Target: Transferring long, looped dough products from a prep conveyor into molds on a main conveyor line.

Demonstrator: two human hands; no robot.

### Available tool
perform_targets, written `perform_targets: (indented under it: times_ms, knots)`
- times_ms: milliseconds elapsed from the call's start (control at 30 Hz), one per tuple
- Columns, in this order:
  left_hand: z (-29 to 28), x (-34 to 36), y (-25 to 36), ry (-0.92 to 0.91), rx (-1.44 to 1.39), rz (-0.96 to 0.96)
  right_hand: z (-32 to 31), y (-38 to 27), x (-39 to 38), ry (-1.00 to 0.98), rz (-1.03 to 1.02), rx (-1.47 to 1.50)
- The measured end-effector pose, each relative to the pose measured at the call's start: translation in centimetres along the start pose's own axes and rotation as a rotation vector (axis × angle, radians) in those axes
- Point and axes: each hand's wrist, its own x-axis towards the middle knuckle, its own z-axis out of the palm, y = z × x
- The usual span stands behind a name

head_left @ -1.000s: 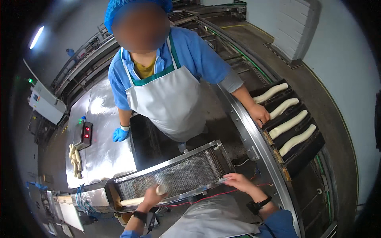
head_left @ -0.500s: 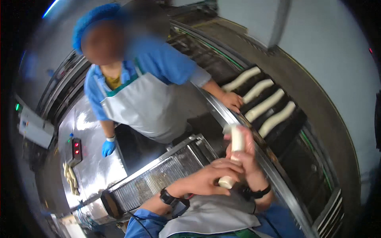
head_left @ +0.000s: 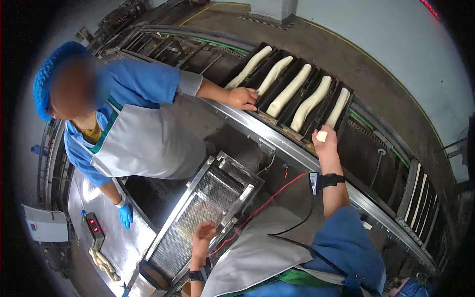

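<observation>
My right hand [head_left: 326,143] is closed round the near end of a pale dough strip [head_left: 338,106] in the right-end slot of a black slotted tray [head_left: 283,116]; a small end of dough shows among my fingers. More long dough strips [head_left: 310,103] lie in the slots to its left. My left hand [head_left: 203,236], loosely curled with nothing visible in it, is beside the metal mesh conveyor [head_left: 190,218]. A co-worker's bare hand [head_left: 242,99] rests at the front edge of the tray, left of my right hand.
A co-worker [head_left: 136,138] in blue cap and apron leans over a steel table [head_left: 86,193] carrying a small device [head_left: 93,223] and a dough pile [head_left: 104,262]. A metal rail [head_left: 292,148] runs under the tray. Slotted trays [head_left: 420,200] stand at right; a red wire hangs nearby.
The dough I held in both hands is now at the tray's right end under my right hand, making several strips. My left hand has let go and moved down-left. The view has turned rightward.
</observation>
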Motion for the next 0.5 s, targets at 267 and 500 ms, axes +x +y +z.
perform_targets:
  times_ms: [267,500]
  knots:
    - [-2.2,-2.0,-3.0,0.196,-0.044,-0.051,0.3,0.5,3.2,0.071,-0.227,-0.885]
    - [-3.0,-4.9,-2.8,0.226,-0.027,-0.095,-3.2,1.0,-3.5,-0.231,-0.616,-1.991]
